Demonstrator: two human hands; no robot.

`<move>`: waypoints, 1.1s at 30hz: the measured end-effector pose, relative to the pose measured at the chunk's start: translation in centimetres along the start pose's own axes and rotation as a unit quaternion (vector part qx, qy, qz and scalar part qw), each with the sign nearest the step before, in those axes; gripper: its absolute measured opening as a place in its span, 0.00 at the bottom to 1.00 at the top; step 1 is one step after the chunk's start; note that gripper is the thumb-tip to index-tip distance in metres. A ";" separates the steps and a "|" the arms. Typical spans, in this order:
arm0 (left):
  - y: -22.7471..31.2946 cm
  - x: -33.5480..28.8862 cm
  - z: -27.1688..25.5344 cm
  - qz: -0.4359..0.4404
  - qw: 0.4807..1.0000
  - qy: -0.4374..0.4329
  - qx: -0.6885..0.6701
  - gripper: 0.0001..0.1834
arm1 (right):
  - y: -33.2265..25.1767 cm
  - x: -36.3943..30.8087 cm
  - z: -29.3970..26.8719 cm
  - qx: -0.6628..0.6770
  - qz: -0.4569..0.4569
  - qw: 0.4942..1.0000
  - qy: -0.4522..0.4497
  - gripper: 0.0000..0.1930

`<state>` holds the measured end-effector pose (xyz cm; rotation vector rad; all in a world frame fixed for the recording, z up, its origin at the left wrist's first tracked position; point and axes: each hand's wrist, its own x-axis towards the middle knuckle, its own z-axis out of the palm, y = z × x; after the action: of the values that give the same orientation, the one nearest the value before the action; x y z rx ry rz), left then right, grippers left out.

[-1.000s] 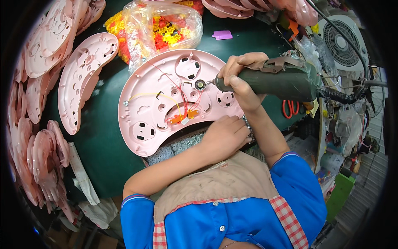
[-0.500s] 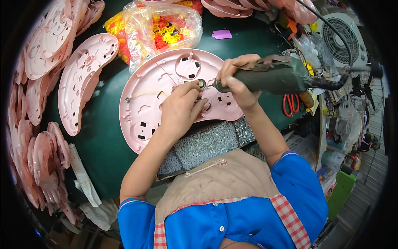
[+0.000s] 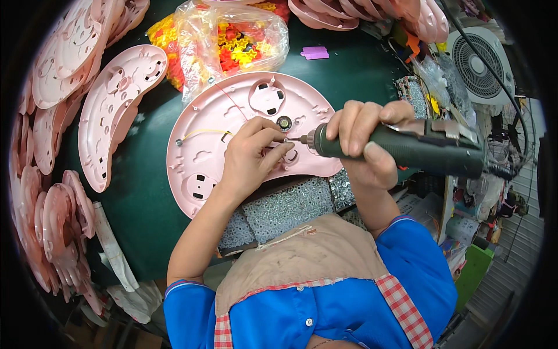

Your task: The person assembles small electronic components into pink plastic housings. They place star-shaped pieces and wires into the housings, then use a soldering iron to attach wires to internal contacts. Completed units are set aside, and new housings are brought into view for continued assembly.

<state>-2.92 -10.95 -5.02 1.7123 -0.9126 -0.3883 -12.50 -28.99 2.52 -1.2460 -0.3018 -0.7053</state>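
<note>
A pink kidney-shaped plastic shell [image 3: 192, 125] lies inner side up on the green table, with posts and cut-outs in it. My right hand [image 3: 366, 139] is closed around a dark green electric screwdriver [image 3: 427, 150], held nearly level with its bit pointing left. My left hand [image 3: 250, 157] rests over the shell's middle, thumb and forefinger pinched around the bit's tip; whatever small piece they hold there is too hidden to name. Just above those fingertips sits a small round black part [image 3: 284, 123]. A thin red wire [image 3: 231, 100] and a yellow wire [image 3: 204, 131] cross the shell.
Beyond the shell is a clear bag [image 3: 197, 41] of red and yellow star-shaped pieces. Another pink shell [image 3: 119, 104] and stacks of pink parts [image 3: 61, 215] line the left. Trays of small metal screws [image 3: 288, 203] stand at the near edge. A white fan [image 3: 479, 67] stands far right.
My right hand has brought the screwdriver slightly nearer and swung it more level, its bit now between my left fingertips rather than by the round black part. My left hand has barely moved.
</note>
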 end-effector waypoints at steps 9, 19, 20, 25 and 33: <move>-0.1 -0.1 0.0 0.073 0.996 0.052 -0.030 0.10 | -0.9 0.0 0.5 0.030 -0.012 0.999 0.014 0.25; 0.2 0.1 0.5 0.065 0.984 0.015 0.163 0.17 | 2.1 -0.4 -1.2 -0.115 -0.016 0.993 0.009 0.23; 0.1 0.1 0.6 0.066 0.985 0.020 0.156 0.17 | 2.3 -0.4 -1.3 -0.112 -0.012 0.994 0.017 0.23; 0.0 -0.2 0.8 0.041 0.990 0.020 0.135 0.15 | 3.6 -0.5 -1.4 -0.097 -0.001 0.995 0.038 0.24; -0.4 0.0 0.8 0.059 0.987 0.019 0.150 0.13 | 4.9 0.2 -1.4 -0.171 0.034 0.984 -0.043 0.20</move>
<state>-3.27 -11.46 -5.66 1.9188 -1.0809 -0.1435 -9.42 -29.61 -1.53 -1.6093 -0.2121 -0.6620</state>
